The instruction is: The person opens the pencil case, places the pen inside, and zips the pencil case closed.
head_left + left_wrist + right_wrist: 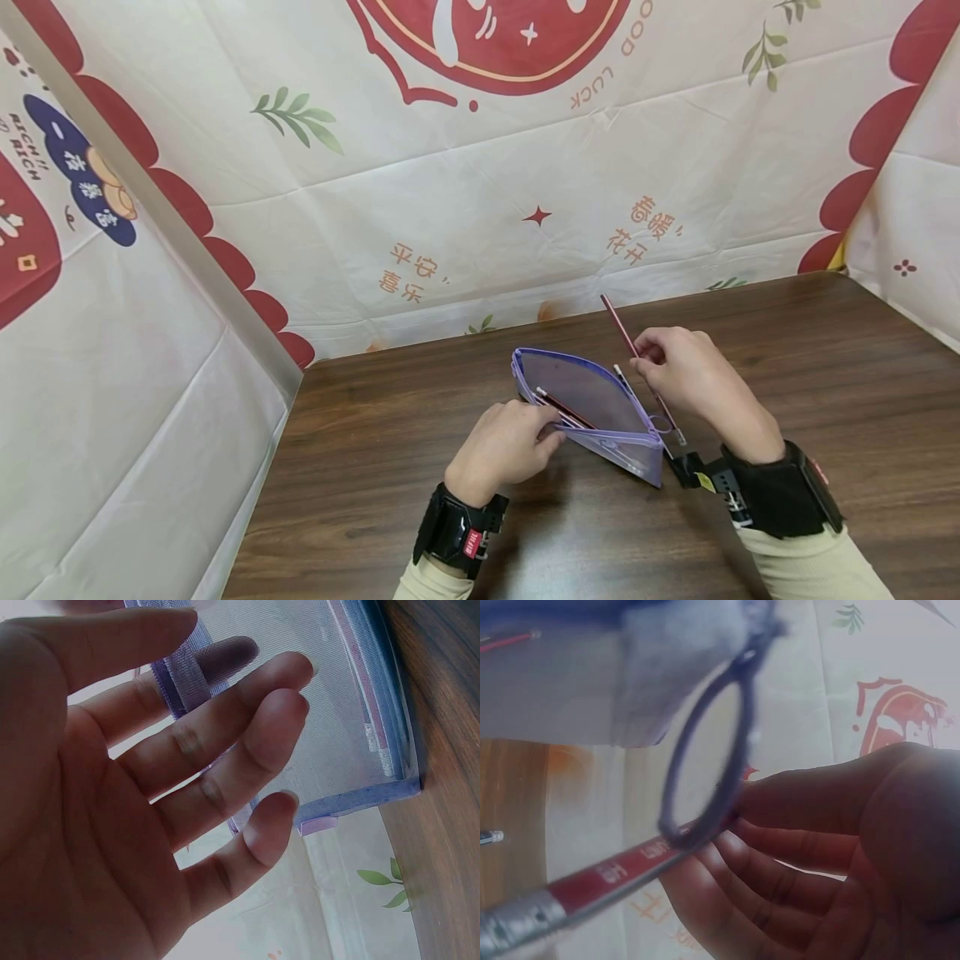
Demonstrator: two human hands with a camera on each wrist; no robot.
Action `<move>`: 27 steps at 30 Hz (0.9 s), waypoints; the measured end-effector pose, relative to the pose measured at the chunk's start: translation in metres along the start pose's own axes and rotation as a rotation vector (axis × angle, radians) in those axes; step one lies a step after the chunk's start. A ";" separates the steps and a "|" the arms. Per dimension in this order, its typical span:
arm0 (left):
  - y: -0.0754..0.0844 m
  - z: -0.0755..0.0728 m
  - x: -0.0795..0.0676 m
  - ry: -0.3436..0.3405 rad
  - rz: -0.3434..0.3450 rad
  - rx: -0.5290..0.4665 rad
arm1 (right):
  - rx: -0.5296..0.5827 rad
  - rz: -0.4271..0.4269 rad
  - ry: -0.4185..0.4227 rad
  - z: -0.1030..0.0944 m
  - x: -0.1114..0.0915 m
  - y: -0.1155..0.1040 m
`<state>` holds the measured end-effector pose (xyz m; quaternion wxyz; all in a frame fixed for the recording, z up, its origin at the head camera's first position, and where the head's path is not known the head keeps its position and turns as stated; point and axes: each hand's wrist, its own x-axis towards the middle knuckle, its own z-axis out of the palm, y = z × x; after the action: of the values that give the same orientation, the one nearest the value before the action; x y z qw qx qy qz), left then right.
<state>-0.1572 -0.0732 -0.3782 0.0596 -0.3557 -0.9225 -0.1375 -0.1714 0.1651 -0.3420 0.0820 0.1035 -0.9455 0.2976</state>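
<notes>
A purple mesh pencil case point(637, 457) lies on the table with its zipped mouth spread open. My left hand point(504, 446) pinches its near rim; in the left wrist view the index finger shows through the mesh and the other fingers point(214, 791) stay outside. Several pencils point(564, 408) lie inside the case. To the right of it, my right hand point(686, 367) holds a dark red pencil point(618, 323) between thumb and fingers, slanted, its silver-banded end downward. In the right wrist view that pencil point(607, 876) passes close to the case's purple loop point(676, 761).
Another white-tipped pencil point(618, 372) lies just beyond the case's right side, partly hidden. Under everything is a brown wooden table point(360, 483). A white printed cloth point(480, 183) hangs behind its far edge, with a further cloth panel point(135, 400) at the left.
</notes>
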 end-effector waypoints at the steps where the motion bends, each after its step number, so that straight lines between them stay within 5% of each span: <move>1: 0.000 0.000 0.000 -0.001 -0.001 -0.001 | 0.001 -0.004 0.002 0.000 -0.001 -0.001; 27: 0.000 0.000 -0.001 -0.002 -0.001 0.001 | 0.001 -0.057 0.041 -0.004 -0.005 -0.008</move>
<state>-0.1569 -0.0737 -0.3781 0.0587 -0.3554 -0.9228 -0.1366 -0.1638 0.1617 -0.3352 0.1097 0.1245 -0.9402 0.2976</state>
